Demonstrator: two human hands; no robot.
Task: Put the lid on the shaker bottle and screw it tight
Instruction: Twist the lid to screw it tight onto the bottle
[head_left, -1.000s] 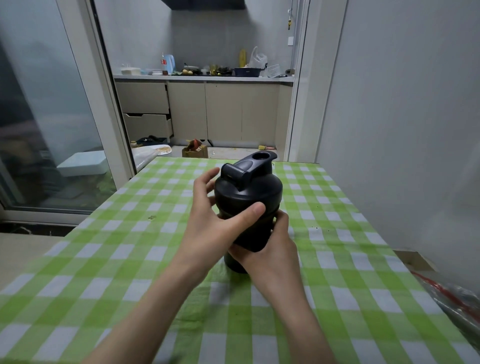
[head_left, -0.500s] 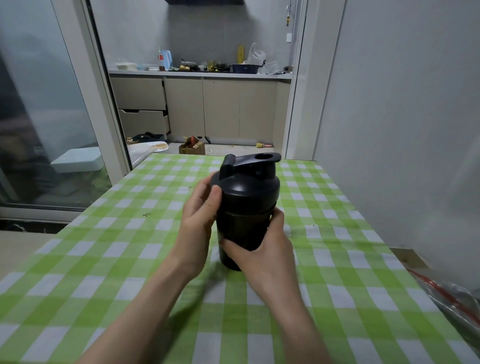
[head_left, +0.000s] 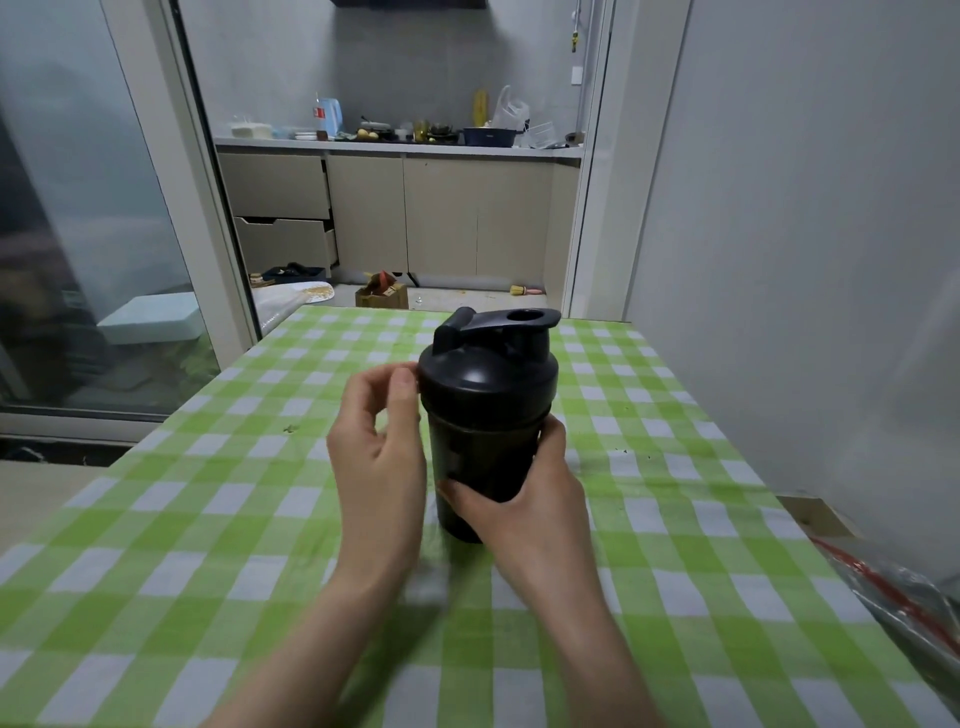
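Nearest, two bare forearms reach over a green-and-white checked tablecloth (head_left: 208, 519). The right hand (head_left: 524, 499) wraps its fingers around the lower body of the black shaker bottle (head_left: 483, 457), which stands upright mid-table. The left hand (head_left: 379, 441), at the bottle's nine o'clock, is loosely curled, thumb tip touching the lid (head_left: 488, 374), which sits on the bottle. At twelve o'clock, beyond a doorway, stand beige cabinets (head_left: 405, 218) under a cluttered counter (head_left: 400, 145).
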